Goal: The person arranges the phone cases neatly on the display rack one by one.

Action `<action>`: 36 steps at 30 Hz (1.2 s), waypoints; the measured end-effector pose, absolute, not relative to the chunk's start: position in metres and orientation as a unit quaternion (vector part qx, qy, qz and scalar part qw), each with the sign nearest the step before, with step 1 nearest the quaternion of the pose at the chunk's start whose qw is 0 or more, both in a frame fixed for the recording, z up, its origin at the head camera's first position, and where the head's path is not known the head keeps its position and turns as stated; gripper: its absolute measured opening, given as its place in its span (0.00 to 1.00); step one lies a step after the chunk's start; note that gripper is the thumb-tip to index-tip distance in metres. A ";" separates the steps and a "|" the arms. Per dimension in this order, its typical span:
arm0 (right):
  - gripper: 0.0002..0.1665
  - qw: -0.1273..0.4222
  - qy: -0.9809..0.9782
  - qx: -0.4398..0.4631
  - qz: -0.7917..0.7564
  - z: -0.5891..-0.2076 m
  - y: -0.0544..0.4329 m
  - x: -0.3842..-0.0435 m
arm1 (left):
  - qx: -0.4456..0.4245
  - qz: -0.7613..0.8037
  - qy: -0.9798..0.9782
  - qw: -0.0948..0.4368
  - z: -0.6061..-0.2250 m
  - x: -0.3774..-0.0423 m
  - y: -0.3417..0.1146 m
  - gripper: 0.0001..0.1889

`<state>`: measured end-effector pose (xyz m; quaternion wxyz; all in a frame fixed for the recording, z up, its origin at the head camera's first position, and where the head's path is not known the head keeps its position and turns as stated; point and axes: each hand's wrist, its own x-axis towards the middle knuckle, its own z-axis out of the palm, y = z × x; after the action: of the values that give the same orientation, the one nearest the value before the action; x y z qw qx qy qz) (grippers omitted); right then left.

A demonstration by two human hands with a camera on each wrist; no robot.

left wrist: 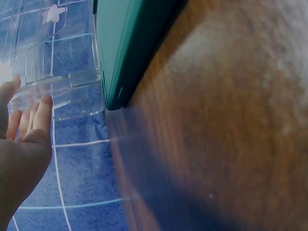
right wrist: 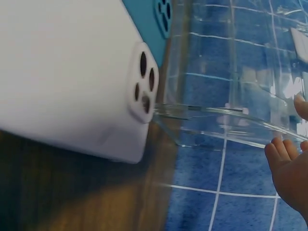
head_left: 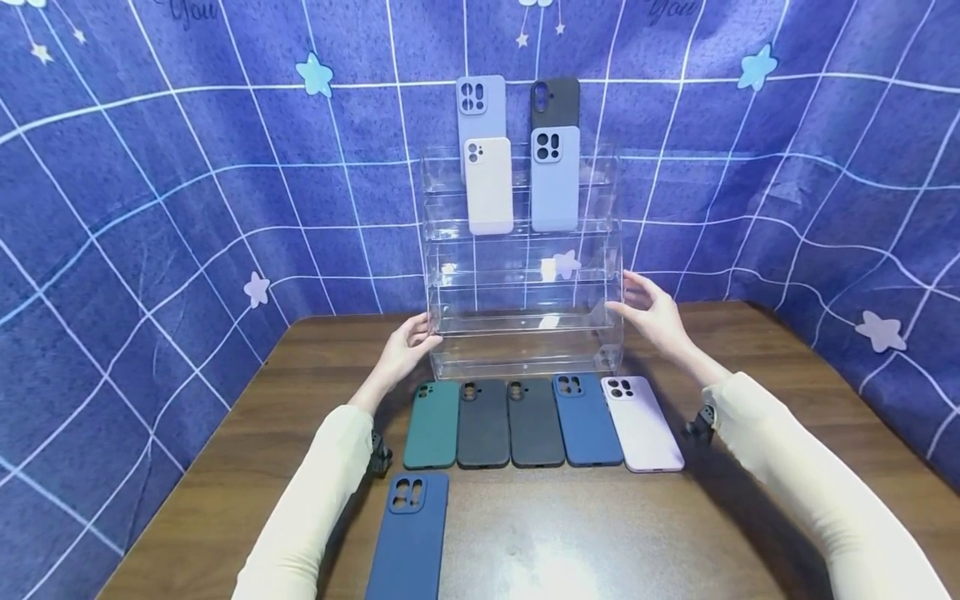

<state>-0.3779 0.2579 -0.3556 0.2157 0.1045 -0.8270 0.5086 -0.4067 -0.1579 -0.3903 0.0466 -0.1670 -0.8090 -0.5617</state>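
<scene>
- A navy case (head_left: 407,542) lies nearest, flat on the wooden table (head_left: 570,525).
- Beyond it, just before the clear rack (head_left: 517,325), lie a green case (head_left: 432,427), two black cases (head_left: 536,425), a blue case (head_left: 590,427) and a lilac case (head_left: 642,429).
- Filling the rack looks partway done: a lavender case (head_left: 483,123), white case (head_left: 490,187), dark case (head_left: 562,110) and light-blue case (head_left: 555,192) stand in its upper tiers; six are not yet up.
- The left hand (head_left: 405,348) grips the rack's left side, thumb and fingers slightly parted around the edge.
- The right hand (head_left: 654,315) grips the right side, thumb in front, fingers a little bent; neither holds a case.
</scene>
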 end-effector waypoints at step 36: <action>0.36 0.102 -0.825 0.122 0.542 -0.399 0.272 -0.377 | -0.193 -0.597 -0.779 -0.003 -0.412 -0.399 -0.170 0.29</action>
<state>-0.3772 0.2716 -0.3990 0.1017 0.1218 -0.8255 0.5417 -0.3988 -0.1698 -0.4123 -0.0029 -0.1926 -0.7789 -0.5968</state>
